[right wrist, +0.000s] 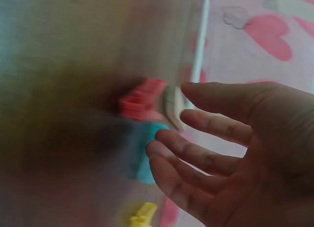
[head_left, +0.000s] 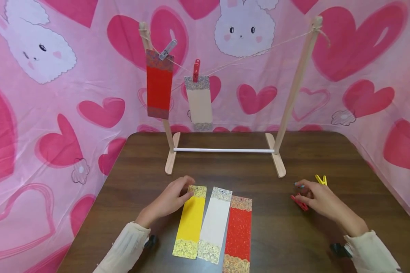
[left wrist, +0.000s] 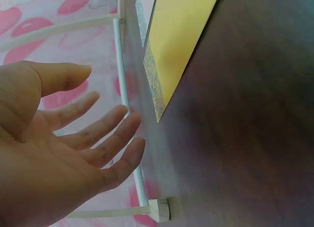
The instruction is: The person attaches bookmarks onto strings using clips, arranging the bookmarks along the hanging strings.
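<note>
My left hand (head_left: 169, 199) hovers at the upper left corner of a yellow card (head_left: 191, 218), fingers loosely bent; the left wrist view shows nothing between the fingers. Beside that card lie a white card (head_left: 214, 223) and a red card (head_left: 238, 231), all with patterned ends. On the right, my right hand (head_left: 322, 201) is over several clothespins, its fingers apart and holding nothing. A red clothespin (right wrist: 142, 99) and a blue clothespin (right wrist: 147, 156) are close to its fingertips, and a yellow clothespin (head_left: 321, 179) lies just behind it.
A wooden stand (head_left: 295, 91) with a white crossbar (head_left: 223, 150) is at the table's back. From its string hang a red card (head_left: 158, 89) under a grey clothespin (head_left: 167, 49) and a cream card (head_left: 199, 104) under a red clothespin (head_left: 196, 71). Behind is a pink heart-patterned cloth (head_left: 100, 64).
</note>
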Demonstrator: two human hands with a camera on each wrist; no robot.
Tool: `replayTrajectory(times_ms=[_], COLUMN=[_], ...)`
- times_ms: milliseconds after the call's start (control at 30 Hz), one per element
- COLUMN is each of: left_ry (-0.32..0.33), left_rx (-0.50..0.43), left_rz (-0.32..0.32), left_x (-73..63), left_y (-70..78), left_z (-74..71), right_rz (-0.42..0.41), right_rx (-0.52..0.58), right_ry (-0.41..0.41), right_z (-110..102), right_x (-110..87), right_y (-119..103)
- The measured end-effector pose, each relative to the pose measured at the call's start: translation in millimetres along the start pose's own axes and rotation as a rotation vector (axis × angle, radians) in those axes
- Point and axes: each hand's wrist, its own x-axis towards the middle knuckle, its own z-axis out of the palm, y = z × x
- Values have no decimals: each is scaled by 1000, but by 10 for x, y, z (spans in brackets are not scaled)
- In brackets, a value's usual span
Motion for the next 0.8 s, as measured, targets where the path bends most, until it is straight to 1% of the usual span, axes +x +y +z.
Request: replayTrajectory(times_ms=[67,133,233,367,433,533,600,700,800], left_ry=[-13,-22,-34,-58,-57,-22,9,37,33], left_rx=[7,10,26,44,57,106,159,246,318], left_rz=[-6,-12,-25,-36,-38,-45,-58,-103,-158], left_x=[-25,-46,-76,-107,-115,-112,-101,-81,-56], left_y=[-10,-18,-30,-58,-70,-89,-103,-129,-147], left_z=[19,33,56,93,109,125,133,136,129], right_rz=[4,10,24,50,56,46,39,37,40], right_rx=[-23,-50,-58,-58,-68,-84,-86,-76,-68], right_ry=[-3,18,37,21,22,38,43,38,36], right_z=[65,117,170,216,228,236,236,235,237], right_x=[-32,-56,-79,-92,-97,-99,-96,-95,-96], right_y=[9,10,5,2,3,9,15,19,13])
